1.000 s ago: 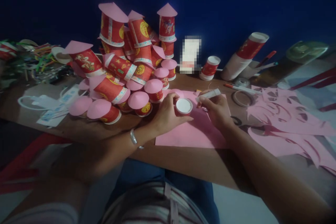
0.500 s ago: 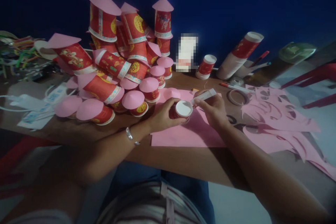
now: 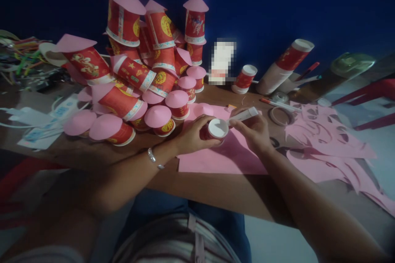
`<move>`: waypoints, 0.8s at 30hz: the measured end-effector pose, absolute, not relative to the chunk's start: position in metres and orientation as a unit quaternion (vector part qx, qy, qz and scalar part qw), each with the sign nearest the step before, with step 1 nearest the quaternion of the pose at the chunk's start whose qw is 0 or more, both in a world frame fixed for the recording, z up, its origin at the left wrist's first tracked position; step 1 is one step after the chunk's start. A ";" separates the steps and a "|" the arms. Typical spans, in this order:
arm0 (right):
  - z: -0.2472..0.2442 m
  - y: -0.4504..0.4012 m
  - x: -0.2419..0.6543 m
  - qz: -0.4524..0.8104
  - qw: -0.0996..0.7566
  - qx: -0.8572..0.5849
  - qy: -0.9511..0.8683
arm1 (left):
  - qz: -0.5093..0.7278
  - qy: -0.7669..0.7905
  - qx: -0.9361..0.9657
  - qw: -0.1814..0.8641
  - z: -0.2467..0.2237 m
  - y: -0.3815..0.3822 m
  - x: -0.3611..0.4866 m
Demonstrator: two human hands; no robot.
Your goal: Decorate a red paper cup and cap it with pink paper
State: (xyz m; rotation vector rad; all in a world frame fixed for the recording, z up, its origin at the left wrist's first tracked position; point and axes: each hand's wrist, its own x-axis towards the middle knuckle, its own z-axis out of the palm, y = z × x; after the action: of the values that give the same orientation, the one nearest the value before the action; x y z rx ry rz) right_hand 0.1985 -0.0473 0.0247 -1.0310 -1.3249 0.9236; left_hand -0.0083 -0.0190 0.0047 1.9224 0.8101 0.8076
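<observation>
A small red paper cup with a white top facing up is gripped by my left hand, fingers wrapped round its side. My right hand is closed on a white tube, whose narrow end meets the cup's rim. Beneath both hands lies a pink paper sheet, with a pink paper cone near its back edge. Left of my hands, several red cups with pink cone tops are piled and stacked.
A short red cup and a leaning cup stack stand at the back. Pink paper scraps, a tape roll and a pen lie right. A power strip and tangled wires are left.
The view has shifted slightly. The tube's wide end has swung a little to the right and its tip remains at the cup's rim. My left hand still holds the cup.
</observation>
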 end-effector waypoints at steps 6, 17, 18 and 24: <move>0.022 -0.047 0.201 0.397 0.571 -0.428 -0.577 | 0.327 0.325 0.779 0.425 0.004 -0.018 -0.009; 0.018 -0.044 0.199 0.399 0.588 -0.416 -0.568 | 0.324 0.320 0.786 0.418 0.003 -0.017 -0.010; 0.018 -0.044 0.199 0.401 0.589 -0.414 -0.567 | 0.324 0.318 0.787 0.418 0.002 -0.016 -0.010; 0.019 -0.045 0.198 0.412 0.592 -0.398 -0.567 | 0.325 0.314 0.786 0.423 0.002 -0.015 -0.011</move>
State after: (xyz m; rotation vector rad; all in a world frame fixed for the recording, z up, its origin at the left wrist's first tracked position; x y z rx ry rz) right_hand 0.1981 -0.0448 0.0194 -0.9257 -1.3184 0.9574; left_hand -0.0110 -0.0154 0.0020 1.9667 0.7865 0.8134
